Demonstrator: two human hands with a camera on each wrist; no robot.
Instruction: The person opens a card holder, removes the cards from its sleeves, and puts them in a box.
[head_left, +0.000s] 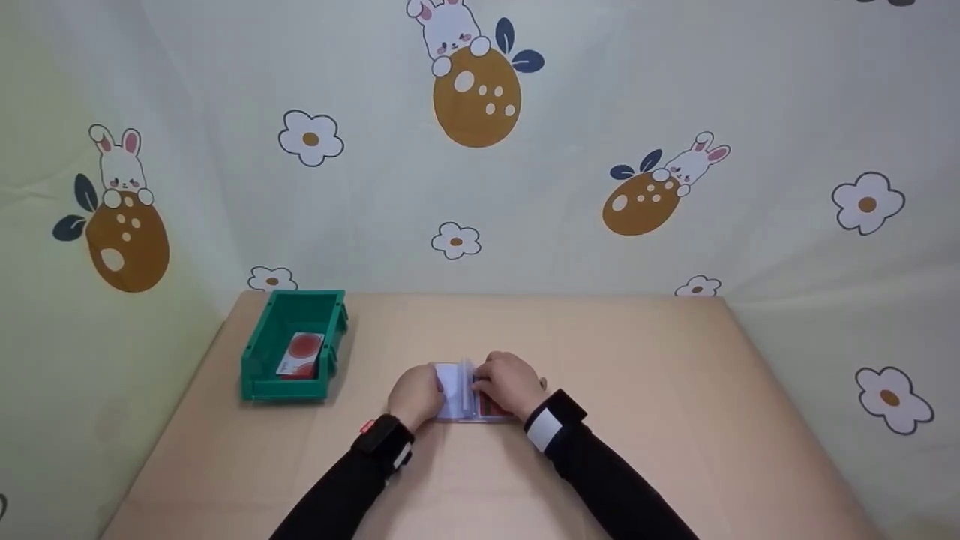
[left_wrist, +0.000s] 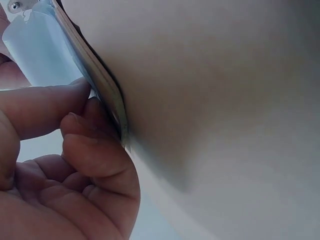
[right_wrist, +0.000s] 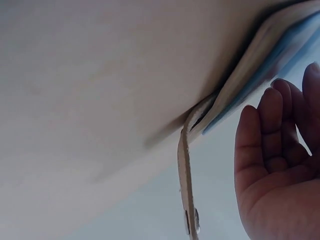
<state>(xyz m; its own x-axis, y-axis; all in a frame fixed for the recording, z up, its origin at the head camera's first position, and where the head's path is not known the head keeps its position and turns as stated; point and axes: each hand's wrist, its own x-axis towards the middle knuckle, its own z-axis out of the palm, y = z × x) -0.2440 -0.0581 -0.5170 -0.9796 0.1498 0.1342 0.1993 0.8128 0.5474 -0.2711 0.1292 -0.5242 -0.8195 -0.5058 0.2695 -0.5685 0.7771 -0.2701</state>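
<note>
An open card holder (head_left: 452,391) with clear plastic sleeves lies on the table in the head view. My left hand (head_left: 417,394) grips its left edge; the left wrist view shows the thumb and curled fingers (left_wrist: 95,150) pinching that edge. Over the right half is my right hand (head_left: 510,381), its fingertips at the upright clear sleeves (head_left: 466,386); their exact hold is partly hidden. Beneath that hand, a reddish-brown card (head_left: 491,407) shows in part. In the right wrist view, a strap with a snap (right_wrist: 185,175) sticks out from the holder's edge.
A green bin (head_left: 285,389) stands at the table's back left, with red and white cards (head_left: 303,350) inside. The tan table (head_left: 637,360) meets a patterned curtain (head_left: 360,210) at the back and sides.
</note>
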